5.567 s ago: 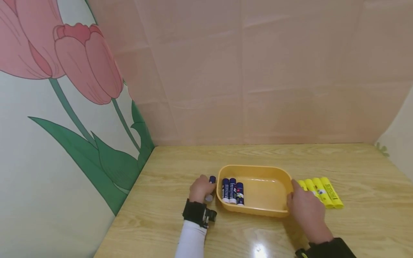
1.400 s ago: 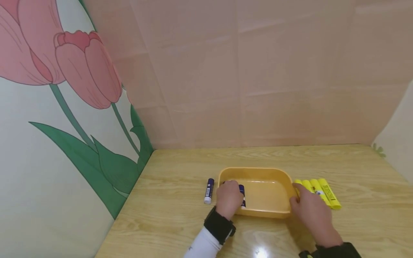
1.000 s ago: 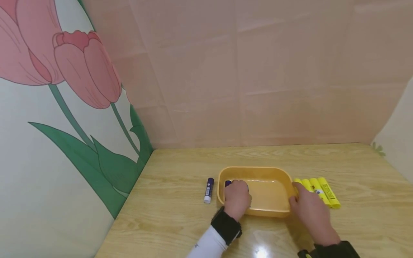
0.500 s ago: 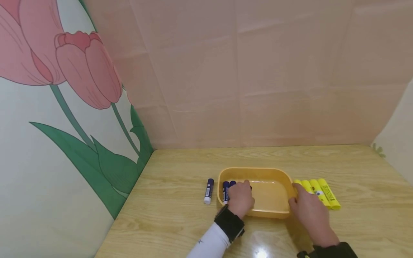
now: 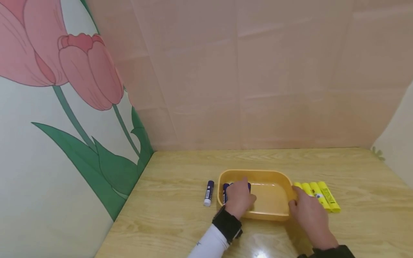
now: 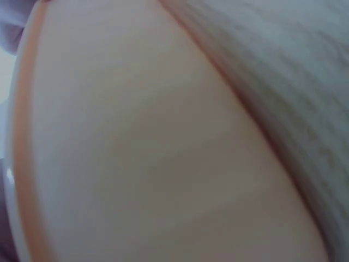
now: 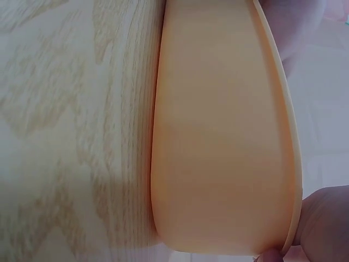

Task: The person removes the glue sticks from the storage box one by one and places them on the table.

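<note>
A yellow-orange plastic tray (image 5: 269, 200) lies on the table. My left hand (image 5: 238, 199) reaches in over its left half, index finger and thumb extended apart; the other fingertips are hidden. Dark blue glue sticks (image 5: 224, 192) lie beneath and beside this hand, partly covered, and another glue stick's end (image 5: 249, 186) shows right of the index finger. My right hand (image 5: 310, 215) grips the tray's right end, the rim between thumb and fingers. The right wrist view shows the tray wall (image 7: 223, 131) and a fingertip (image 7: 270, 256) against it. Mostly tray wall (image 6: 136, 136) fills the left wrist view.
A blue glue stick (image 5: 209, 193) with a white end lies left of the tray. Several yellow tubes (image 5: 328, 197) lie side by side on the right, partly behind my right hand. The wood-grain table (image 5: 180, 165) meets a pinkish cloth (image 5: 200, 89) at the back.
My left hand went from a glue stick outside the tray into it, then shifted right across the sticks inside and slightly back. One stick now lies further right. The right hand stays on the rim.
</note>
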Demonstrator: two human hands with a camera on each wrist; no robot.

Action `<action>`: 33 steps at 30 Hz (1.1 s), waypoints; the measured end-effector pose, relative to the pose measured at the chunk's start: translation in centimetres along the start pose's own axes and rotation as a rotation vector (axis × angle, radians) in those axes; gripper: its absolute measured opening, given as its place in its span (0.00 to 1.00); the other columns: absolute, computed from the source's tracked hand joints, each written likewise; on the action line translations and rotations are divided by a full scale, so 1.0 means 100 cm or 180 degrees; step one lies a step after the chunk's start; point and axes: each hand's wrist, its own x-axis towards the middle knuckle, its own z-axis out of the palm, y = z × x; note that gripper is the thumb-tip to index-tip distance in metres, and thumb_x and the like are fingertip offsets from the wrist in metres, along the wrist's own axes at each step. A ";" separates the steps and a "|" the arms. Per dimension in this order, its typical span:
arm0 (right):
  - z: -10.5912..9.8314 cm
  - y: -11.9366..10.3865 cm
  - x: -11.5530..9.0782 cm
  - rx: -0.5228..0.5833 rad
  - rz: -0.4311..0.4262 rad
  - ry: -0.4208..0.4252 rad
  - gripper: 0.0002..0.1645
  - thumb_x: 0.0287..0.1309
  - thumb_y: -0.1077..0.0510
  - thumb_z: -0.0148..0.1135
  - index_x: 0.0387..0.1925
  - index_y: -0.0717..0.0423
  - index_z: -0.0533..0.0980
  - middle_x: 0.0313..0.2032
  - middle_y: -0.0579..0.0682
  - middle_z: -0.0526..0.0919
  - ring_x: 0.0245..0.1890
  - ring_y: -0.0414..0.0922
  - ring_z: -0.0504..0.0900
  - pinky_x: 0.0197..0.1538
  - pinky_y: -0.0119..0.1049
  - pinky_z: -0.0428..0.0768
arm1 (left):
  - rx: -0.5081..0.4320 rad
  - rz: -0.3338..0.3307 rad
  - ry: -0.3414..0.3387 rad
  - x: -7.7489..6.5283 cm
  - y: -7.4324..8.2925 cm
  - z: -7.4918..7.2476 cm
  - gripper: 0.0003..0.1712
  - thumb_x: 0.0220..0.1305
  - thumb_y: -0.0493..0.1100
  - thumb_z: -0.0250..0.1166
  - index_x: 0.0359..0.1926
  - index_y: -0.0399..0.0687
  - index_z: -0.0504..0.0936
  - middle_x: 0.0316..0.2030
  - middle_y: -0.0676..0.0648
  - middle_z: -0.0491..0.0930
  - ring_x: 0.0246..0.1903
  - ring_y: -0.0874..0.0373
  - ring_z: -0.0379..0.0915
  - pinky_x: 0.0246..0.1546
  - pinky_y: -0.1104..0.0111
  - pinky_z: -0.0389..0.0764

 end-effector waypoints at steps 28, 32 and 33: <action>-0.003 0.002 0.003 -0.0015 0.0094 -0.0064 0.32 0.59 0.60 0.53 0.64 0.71 0.66 0.23 0.57 0.75 0.20 0.50 0.69 0.21 0.40 0.64 | -0.1228 -0.0206 0.0172 0.010 -0.036 -0.068 0.30 0.58 0.50 0.71 0.60 0.49 0.75 0.37 0.45 0.83 0.25 0.60 0.74 0.23 0.69 0.75; -0.002 0.002 0.003 -0.0029 0.0088 -0.0023 0.32 0.59 0.60 0.53 0.64 0.70 0.67 0.25 0.60 0.76 0.20 0.50 0.69 0.20 0.40 0.64 | -0.1198 -0.0278 0.0193 0.009 -0.040 -0.074 0.32 0.59 0.51 0.70 0.62 0.50 0.74 0.40 0.45 0.84 0.27 0.59 0.76 0.27 0.67 0.77; -0.002 0.003 0.003 -0.0034 0.0093 -0.0025 0.32 0.59 0.60 0.53 0.64 0.70 0.67 0.25 0.60 0.76 0.20 0.50 0.69 0.21 0.40 0.64 | -0.1192 -0.0299 0.0196 0.009 -0.041 -0.076 0.32 0.59 0.52 0.70 0.63 0.51 0.74 0.41 0.45 0.84 0.28 0.59 0.76 0.29 0.67 0.77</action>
